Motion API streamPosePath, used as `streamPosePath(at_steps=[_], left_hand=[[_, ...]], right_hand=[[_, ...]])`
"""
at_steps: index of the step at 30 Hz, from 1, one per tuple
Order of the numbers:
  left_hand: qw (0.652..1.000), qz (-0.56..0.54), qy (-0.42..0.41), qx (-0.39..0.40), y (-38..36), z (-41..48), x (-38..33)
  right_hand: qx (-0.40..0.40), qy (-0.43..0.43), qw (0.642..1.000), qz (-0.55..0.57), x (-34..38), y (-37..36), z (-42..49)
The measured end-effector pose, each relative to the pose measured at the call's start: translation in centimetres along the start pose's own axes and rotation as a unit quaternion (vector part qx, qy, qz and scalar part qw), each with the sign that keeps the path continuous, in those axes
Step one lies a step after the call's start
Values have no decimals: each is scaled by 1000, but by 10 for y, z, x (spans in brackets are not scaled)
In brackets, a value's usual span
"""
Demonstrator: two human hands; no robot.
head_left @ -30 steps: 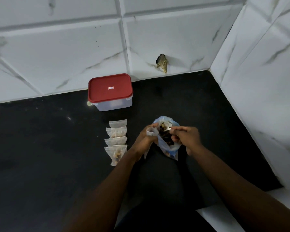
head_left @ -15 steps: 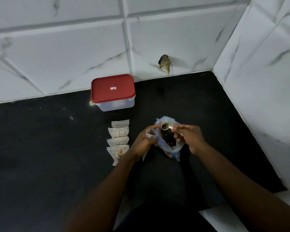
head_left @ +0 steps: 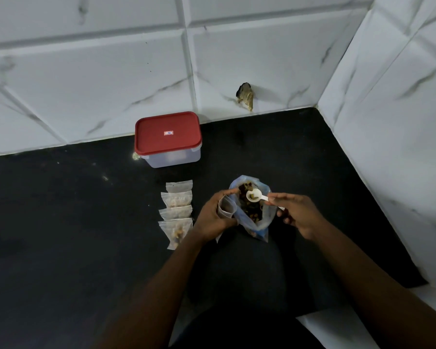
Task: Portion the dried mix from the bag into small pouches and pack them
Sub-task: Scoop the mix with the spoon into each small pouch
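Stock on the black counter [head_left: 61, 222], as you are working:

- Bag of dried mix [head_left: 252, 214], one. It is standing open between your two hands, with dark pieces showing inside.
- White scoop [head_left: 253, 195], one. Your right hand [head_left: 297, 214] is pinching its handle between thumb and fingertips, and the bowl is hovering over the bag's mouth with a little mix in it.
- Open pouch [head_left: 226, 207], one. Your left hand [head_left: 215, 215] is gripping it with curled fingers, its mouth just beside the bag.
- Small pouches [head_left: 176, 199], four. They are lying in an overlapping column left of your left hand (contents are showing in at least three).
- Clear container [head_left: 173, 159] with a red lid [head_left: 156, 139], one. It is sitting closed against the tiled wall beyond the column. The lid is carrying one small sticker [head_left: 168, 133], with writing too small to read.
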State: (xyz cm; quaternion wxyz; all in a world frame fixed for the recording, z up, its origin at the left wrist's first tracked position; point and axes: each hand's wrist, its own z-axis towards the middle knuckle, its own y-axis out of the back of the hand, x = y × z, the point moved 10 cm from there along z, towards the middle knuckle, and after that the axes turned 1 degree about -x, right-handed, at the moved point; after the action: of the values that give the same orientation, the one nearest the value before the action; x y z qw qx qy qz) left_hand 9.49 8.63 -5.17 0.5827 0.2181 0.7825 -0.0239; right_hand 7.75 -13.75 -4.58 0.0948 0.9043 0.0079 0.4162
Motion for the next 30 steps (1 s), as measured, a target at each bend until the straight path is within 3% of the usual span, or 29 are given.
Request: streamPosePath(at_steps=[3, 8, 13, 16, 18, 21, 25, 30], left_hand=[[1000, 2, 3, -4, 0, -2, 2], [1000, -5, 2, -4, -2, -3, -1], [1000, -9, -9, -17, 0, -4, -6], [1000, -11, -15, -16, -2, -5, -9], [1000, -8, -18, -13, -2, -5, -9], [1000, -16, -12, -11, -3, -3, -9], [997, -76, 22, 12, -6, 0, -2], [994, -97, 33, 39, -13, 6, -3]], right_hand=[[-9, 18, 1000, 5, -2, 4, -2], [-75, 94, 988, -94, 16, 8, -2], [-137, 305, 892, -304, 60, -16, -23], [-136, 358, 831, -404, 67, -39, -27], [-130, 363, 810, -441, 67, -50, -24], [-122, 342, 823, -437, 60, -55, -17], [-121, 307, 884, -331, 52, -47, -8], [-85, 135, 975, -155, 36, -35, 11]])
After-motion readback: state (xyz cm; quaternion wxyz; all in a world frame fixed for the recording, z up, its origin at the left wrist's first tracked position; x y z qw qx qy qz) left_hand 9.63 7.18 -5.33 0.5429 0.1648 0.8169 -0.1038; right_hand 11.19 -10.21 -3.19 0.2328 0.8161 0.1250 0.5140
